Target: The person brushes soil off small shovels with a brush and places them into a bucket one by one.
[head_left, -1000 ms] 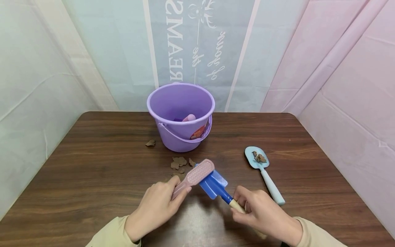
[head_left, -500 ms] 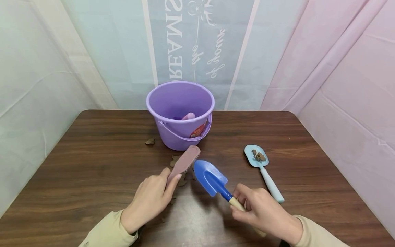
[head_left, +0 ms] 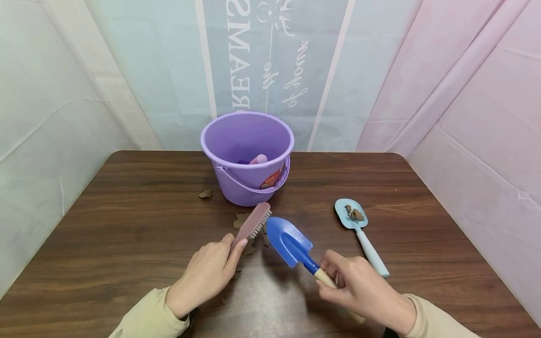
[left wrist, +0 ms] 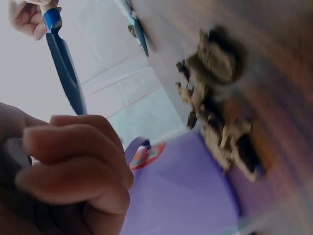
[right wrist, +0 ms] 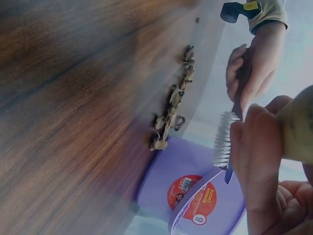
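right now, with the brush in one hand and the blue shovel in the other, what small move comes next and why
Probably lower the blue shovel to the table beside the brown pieces: the right hand holds it raised, while the left hand has the brush over some of them.

The left hand [head_left: 204,277] is holding a dusty-pink, flat-backed brush [head_left: 253,221] with pale bristles, tilted above loose, irregular brown flakes [left wrist: 217,61]. The right hand [head_left: 365,288] is gripping a blue-bladed trowel [head_left: 299,253] by its pale wooden handle, the curved blade pointing toward the brush.
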Demonstrator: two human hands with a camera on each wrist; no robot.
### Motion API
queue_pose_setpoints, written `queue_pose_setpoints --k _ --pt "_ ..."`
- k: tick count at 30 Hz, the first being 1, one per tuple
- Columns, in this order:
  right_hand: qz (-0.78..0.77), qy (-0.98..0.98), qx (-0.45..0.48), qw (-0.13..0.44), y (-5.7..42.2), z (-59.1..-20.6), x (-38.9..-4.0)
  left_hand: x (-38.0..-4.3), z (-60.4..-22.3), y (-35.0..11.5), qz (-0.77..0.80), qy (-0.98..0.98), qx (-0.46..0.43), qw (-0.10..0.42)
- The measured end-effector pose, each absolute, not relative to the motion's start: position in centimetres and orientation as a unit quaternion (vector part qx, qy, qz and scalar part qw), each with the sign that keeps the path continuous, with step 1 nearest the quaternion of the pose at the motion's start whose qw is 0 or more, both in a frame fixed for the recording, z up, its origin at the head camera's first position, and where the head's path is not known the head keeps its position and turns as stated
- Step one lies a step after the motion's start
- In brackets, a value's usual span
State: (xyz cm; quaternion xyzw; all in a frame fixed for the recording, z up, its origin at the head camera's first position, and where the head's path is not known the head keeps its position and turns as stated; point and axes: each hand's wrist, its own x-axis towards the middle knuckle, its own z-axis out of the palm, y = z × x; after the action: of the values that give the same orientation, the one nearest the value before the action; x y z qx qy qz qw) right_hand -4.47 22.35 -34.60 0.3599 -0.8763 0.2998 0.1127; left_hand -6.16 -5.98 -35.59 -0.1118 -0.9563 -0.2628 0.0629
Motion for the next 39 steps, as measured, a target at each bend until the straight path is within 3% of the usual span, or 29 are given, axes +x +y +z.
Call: queue_pose_setpoints --k 12,19,29,39 --pt "0.311 -0.863 0.375 0.132 21.8 -34.1 -4.8 -6.0 -35.6 -5.2 -0.392 -0.884 -0.241 -0.087" --pt "0.311 -0.862 0.378 0.130 21.5 -33.7 -5.0 -4.9 -35.4 -4.1 -0.471 -0.823 -0.241 -0.205" --pt "0.312 -0.866 0.372 0.121 21.5 -34.0 -4.7 -5.0 -34.9 -4.5 -0.479 -0.823 -0.239 -0.191" --pt "0.320 -0.864 0.378 0.089 21.9 -34.3 -4.4 -6.9 -34.9 -6.4 -0.486 -0.838 -0.183 -0.167"
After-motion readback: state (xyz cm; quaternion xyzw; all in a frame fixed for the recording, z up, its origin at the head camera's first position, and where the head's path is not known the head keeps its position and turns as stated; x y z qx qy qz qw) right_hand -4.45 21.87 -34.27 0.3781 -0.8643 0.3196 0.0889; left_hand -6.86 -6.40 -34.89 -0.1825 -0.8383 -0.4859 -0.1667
